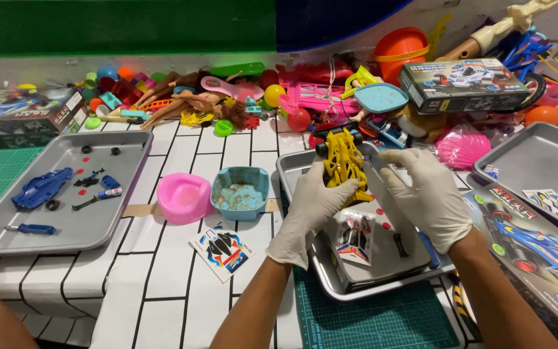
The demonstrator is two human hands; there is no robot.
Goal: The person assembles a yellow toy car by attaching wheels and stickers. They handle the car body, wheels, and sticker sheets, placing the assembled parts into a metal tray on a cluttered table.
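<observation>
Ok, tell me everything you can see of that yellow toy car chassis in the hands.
The yellow car chassis looks like moulded plastic, an open lattice frame with black wheels at its far end. It is held above the metal tray, tilted with its length running away from the camera. The gloved left hand grips its near left side; the gloved right hand has fingertips at its right edge. No body shell is on it. Its underside is hidden.

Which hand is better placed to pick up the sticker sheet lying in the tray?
Probably the right hand: its fingers look free, while the left hand grips the yellow toy car above the sticker sheet.
</observation>
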